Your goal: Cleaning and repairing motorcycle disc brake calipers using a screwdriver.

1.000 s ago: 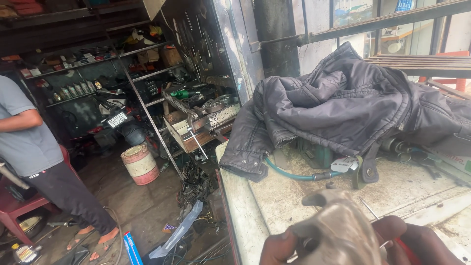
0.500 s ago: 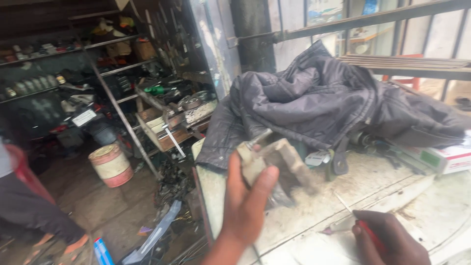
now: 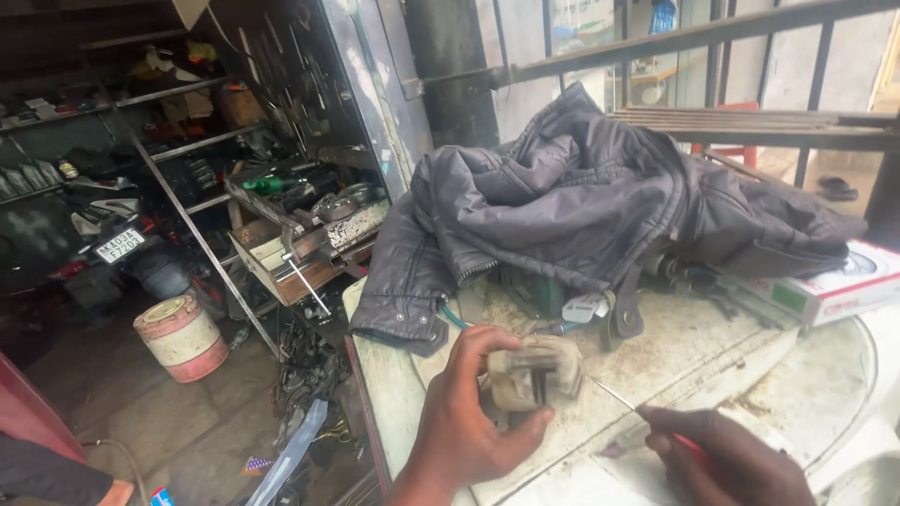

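Observation:
My left hand (image 3: 464, 422) grips a dirty grey metal part (image 3: 532, 371) with a dark slot in its face, held just above the grimy white benchtop (image 3: 712, 356). My right hand (image 3: 736, 459) holds a thin screwdriver (image 3: 614, 394) with a red handle; its metal tip points at the right side of the part and comes close to it. Whether the tip touches the part is unclear. Both hands are at the bottom of the head view.
A dark grey jacket (image 3: 581, 201) lies heaped on the bench behind the hands, over green equipment (image 3: 534, 290). A white box (image 3: 830, 290) sits at the right. To the left are shelves of parts (image 3: 300, 220), a red and white bucket (image 3: 183, 337) and a motorcycle (image 3: 117, 244).
My left hand lowered the part from an upright hold to near the benchtop. My right hand brought the screwdriver tip up to it. The view shifted right; the standing person slid out at left.

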